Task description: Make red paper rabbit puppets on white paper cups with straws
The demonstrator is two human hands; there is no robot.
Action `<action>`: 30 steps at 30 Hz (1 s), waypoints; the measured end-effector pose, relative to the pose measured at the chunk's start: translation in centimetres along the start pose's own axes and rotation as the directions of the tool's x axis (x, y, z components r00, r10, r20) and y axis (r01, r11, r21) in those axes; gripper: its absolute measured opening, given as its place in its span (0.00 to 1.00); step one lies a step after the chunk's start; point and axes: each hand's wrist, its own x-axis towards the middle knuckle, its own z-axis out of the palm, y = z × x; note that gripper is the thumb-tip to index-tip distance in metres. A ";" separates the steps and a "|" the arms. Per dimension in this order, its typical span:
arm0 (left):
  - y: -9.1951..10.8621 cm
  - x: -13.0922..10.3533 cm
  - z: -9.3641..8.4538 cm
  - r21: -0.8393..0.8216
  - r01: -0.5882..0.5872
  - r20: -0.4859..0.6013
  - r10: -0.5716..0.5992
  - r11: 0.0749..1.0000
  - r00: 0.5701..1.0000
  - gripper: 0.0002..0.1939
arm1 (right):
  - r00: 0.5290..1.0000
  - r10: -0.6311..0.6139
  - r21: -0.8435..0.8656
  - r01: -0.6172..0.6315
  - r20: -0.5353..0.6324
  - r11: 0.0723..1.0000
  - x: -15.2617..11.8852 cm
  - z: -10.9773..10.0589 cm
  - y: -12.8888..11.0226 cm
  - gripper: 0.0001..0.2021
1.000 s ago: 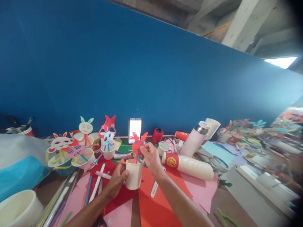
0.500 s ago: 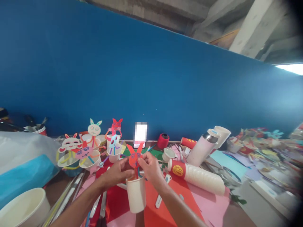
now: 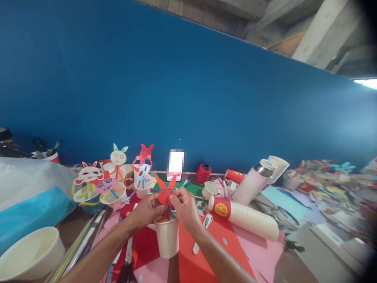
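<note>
A red paper rabbit head [image 3: 166, 195] with two tall ears and a drawn face is pinched between both my hands. My left hand [image 3: 150, 209] grips its left edge, fingers closed. On the opposite edge, the thumb and fingers of my right hand [image 3: 184, 204] press together. Below the head, thin pipe-cleaner-like stems run down toward a white paper cup [image 3: 167, 239], which stands upright under my hands. Exactly how the stems meet the cup is partly hidden by my fingers.
Finished paper animals in cups, such as a white rabbit [image 3: 118, 156], stand at the left. A utility knife [image 3: 203, 234] lies on red paper [image 3: 218, 255]. A cup stack [image 3: 253, 222] and thermos [image 3: 250, 184] lie right. A bowl [image 3: 32, 255] sits front left; a phone [image 3: 176, 165] leans behind.
My view has tilted and shifted slightly, so the cup and hands appear a little higher and to the left. Both hands keep their hold on the red rabbit head.
</note>
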 end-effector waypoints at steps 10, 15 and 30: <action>0.1 -0.4 0.3 0.006 0.080 -0.070 -0.079 0.997 0.994 0.15 | 0.999 -0.043 -0.113 0.040 -0.018 0.993 0.1 -0.5 -0.2 0.08; 0.4 -0.5 0.2 0.075 0.155 -0.114 -0.145 0.985 0.983 0.15 | 0.994 -0.104 -0.210 0.095 -0.030 0.973 0.3 -0.8 0.2 0.08; -0.4 -0.3 -0.7 0.218 0.221 -0.063 -0.212 0.951 0.975 0.13 | 0.993 -0.121 -0.358 0.111 -0.005 0.927 0.4 -1.0 0.7 0.08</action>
